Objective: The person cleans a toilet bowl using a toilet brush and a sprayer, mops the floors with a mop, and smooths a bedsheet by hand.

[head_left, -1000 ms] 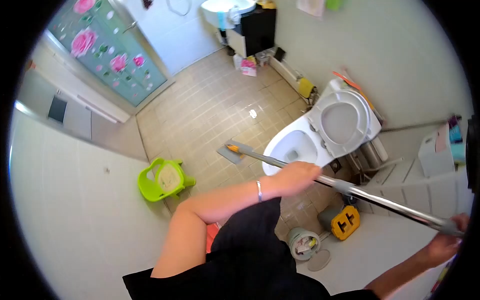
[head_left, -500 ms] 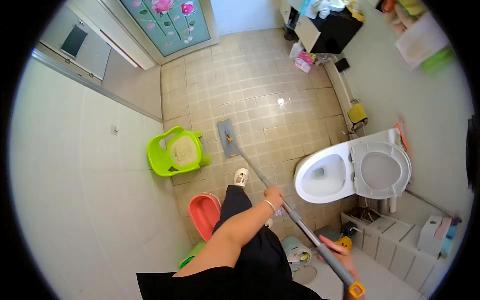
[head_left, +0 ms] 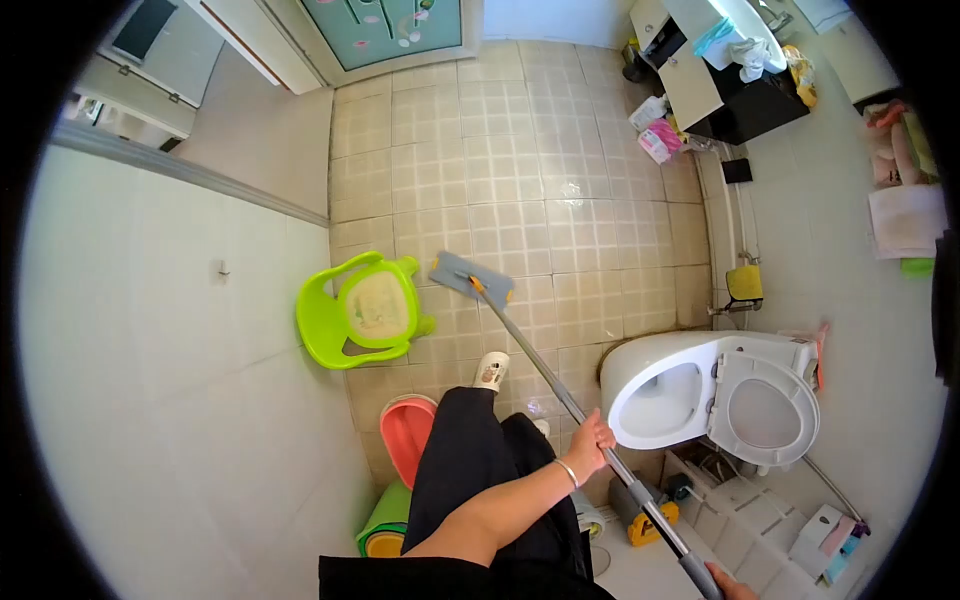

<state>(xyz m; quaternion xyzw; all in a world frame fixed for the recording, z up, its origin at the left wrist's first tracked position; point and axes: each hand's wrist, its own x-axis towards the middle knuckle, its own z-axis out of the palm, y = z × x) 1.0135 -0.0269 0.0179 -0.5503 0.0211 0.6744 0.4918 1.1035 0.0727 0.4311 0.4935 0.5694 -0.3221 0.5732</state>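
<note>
A flat grey mop head [head_left: 472, 279] lies on the tiled floor, just right of the green chair. Its long grey and silver pole [head_left: 545, 372] slants down to the right. Wrapped round the pole at mid-length is my left hand [head_left: 591, 441], with a bracelet on the wrist. Near the bottom edge my right hand [head_left: 730, 583] is at the pole's upper end, only partly in view, its fingers closed round it.
A green child's chair [head_left: 378, 305] stands by the left wall, a pink basin [head_left: 406, 437] below it. The open toilet [head_left: 655, 395] is at the right. A black and white cabinet [head_left: 745, 105] and bottles stand at the upper right.
The view has swung further down over the floor. The mop head has turned and lies close to the green chair. Both hands have stayed on the pole.
</note>
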